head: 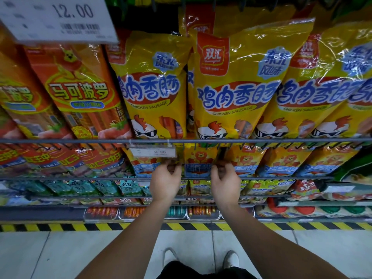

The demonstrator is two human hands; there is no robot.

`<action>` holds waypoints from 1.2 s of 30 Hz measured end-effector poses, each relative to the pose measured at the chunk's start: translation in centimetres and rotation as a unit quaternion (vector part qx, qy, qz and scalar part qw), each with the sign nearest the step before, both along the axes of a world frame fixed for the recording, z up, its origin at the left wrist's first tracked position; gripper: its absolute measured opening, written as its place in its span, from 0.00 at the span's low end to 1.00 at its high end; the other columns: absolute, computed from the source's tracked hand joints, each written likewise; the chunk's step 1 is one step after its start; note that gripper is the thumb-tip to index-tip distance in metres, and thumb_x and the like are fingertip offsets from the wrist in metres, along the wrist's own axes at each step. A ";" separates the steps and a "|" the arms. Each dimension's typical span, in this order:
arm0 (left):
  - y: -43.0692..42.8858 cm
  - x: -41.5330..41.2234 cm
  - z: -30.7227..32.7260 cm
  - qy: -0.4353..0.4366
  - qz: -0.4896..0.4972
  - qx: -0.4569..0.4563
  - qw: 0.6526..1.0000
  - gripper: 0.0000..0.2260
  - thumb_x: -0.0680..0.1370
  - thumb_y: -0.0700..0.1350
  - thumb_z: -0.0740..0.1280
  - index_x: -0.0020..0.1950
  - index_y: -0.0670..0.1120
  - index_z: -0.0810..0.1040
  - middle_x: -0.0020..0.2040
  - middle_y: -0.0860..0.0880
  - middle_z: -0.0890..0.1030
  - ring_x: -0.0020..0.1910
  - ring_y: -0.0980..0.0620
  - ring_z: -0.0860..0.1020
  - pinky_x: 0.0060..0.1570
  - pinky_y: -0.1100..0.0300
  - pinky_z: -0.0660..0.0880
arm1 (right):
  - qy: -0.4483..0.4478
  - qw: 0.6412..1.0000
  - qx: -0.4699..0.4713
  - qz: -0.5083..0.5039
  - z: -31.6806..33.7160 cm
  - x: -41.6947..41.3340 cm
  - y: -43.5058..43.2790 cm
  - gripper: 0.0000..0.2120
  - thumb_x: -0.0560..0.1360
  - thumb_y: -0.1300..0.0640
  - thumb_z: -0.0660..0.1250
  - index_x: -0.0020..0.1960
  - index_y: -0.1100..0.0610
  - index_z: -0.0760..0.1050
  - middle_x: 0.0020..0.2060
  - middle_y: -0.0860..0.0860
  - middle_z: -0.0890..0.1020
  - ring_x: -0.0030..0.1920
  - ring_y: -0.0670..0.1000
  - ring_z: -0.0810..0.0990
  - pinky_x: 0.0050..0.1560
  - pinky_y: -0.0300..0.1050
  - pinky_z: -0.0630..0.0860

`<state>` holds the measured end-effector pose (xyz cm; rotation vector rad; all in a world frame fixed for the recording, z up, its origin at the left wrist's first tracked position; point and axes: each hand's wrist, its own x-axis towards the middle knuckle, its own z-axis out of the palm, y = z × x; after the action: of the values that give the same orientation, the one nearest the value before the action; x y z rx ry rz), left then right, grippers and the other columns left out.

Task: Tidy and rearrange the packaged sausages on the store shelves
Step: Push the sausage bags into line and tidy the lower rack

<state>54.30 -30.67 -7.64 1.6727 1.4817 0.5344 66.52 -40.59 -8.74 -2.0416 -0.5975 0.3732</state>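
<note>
Shoes [170, 256] stand on pale tile just short of the hazard tape [60, 227] along the shelf foot, with trays of loose sausages [101, 213] just behind it. Both forearms reach to the second hanging row. The left hand [165, 182] and right hand [225, 182] have their fingers curled onto the two side edges of a lion-printed sausage pack [198, 162], one hand per side, so both appear to grip it; the fingertips are blurred.

The step in hand looks like squaring or reseating this pack among its neighbours in the row. The next move probably calls for keeping it level and lining up its top with its hanger, which cannot be made out.

A price tag [154, 152] clipped to the wire rail [60, 141] hangs just above the left fingers and could get knocked. Beyond the rail, chicken sausage packs [235, 87] overlap at a lean beside orange sausage packs [80, 91]. A price sign [58, 17] hangs above those.
</note>
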 end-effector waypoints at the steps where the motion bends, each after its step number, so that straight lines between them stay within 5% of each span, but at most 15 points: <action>1: 0.2 -0.6 0.0 0.006 0.012 0.004 1.000 0.12 0.80 0.52 0.66 0.55 0.46 0.82 0.41 0.54 0.81 0.40 0.50 0.79 0.43 0.57 0.76 | -0.011 1.000 0.000 -0.001 0.1 -0.4 0.1 0.05 0.80 0.51 0.64 0.51 0.52 0.75 0.39 0.47 0.82 0.38 0.49 0.81 0.34 0.46 0.77; 10: 2.7 -6.9 -0.3 0.004 0.111 0.059 0.992 0.08 0.79 0.48 0.68 0.50 0.44 0.77 0.42 0.47 0.81 0.39 0.46 0.79 0.39 0.55 0.75 | 0.007 0.984 -0.001 0.177 1.4 -6.0 3.1 0.08 0.80 0.53 0.64 0.56 0.56 0.72 0.35 0.46 0.77 0.35 0.47 0.77 0.33 0.43 0.70; 13: 4.1 -8.6 -0.6 0.008 0.108 0.063 0.992 0.09 0.78 0.48 0.67 0.52 0.42 0.77 0.44 0.45 0.81 0.39 0.46 0.79 0.39 0.56 0.73 | 0.015 0.978 -0.056 0.202 1.6 -7.6 5.4 0.12 0.80 0.49 0.64 0.57 0.57 0.71 0.39 0.52 0.81 0.38 0.52 0.80 0.35 0.49 0.76; 18: 5.9 -9.9 -0.5 0.040 0.029 0.031 0.998 0.12 0.80 0.48 0.66 0.58 0.42 0.78 0.42 0.48 0.80 0.32 0.56 0.74 0.34 0.60 0.69 | 0.067 0.974 -0.124 0.176 0.4 -9.1 8.4 0.15 0.80 0.45 0.63 0.45 0.57 0.72 0.32 0.56 0.76 0.30 0.55 0.74 0.31 0.48 0.69; 21: 6.6 -10.3 -0.5 0.023 0.000 0.034 0.999 0.11 0.80 0.46 0.65 0.59 0.42 0.79 0.45 0.47 0.82 0.38 0.51 0.77 0.36 0.60 0.68 | 0.086 0.978 -0.121 0.148 -0.3 -9.4 9.2 0.15 0.80 0.47 0.64 0.44 0.59 0.72 0.32 0.59 0.77 0.30 0.57 0.74 0.30 0.48 0.67; 26: 7.0 -10.6 -0.1 0.001 -0.016 0.032 0.999 0.13 0.80 0.44 0.66 0.63 0.41 0.78 0.51 0.44 0.83 0.49 0.42 0.80 0.43 0.59 0.69 | 0.107 0.985 -0.091 0.103 -0.3 -9.7 9.7 0.12 0.80 0.49 0.64 0.53 0.58 0.76 0.37 0.60 0.81 0.37 0.60 0.79 0.35 0.50 0.73; 31: 7.1 -10.2 0.0 -0.021 -0.034 0.014 0.999 0.12 0.80 0.46 0.67 0.60 0.42 0.79 0.44 0.47 0.81 0.45 0.43 0.79 0.42 0.58 0.69 | 0.118 0.989 -0.052 0.076 -0.4 -9.6 8.9 0.12 0.81 0.51 0.63 0.60 0.56 0.74 0.32 0.54 0.77 0.29 0.52 0.73 0.29 0.44 0.64; 36: 6.8 -8.9 -0.1 -0.033 -0.039 0.011 0.999 0.15 0.79 0.50 0.68 0.63 0.45 0.79 0.49 0.45 0.84 0.47 0.44 0.81 0.45 0.56 0.74 | 0.087 0.994 -0.020 0.057 0.1 -9.4 8.1 0.09 0.82 0.52 0.62 0.61 0.52 0.74 0.32 0.52 0.77 0.26 0.47 0.71 0.23 0.36 0.63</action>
<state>45.40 -23.85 -7.73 1.7058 1.3634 0.5595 57.16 -32.54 -8.68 -1.9928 -0.6045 0.6273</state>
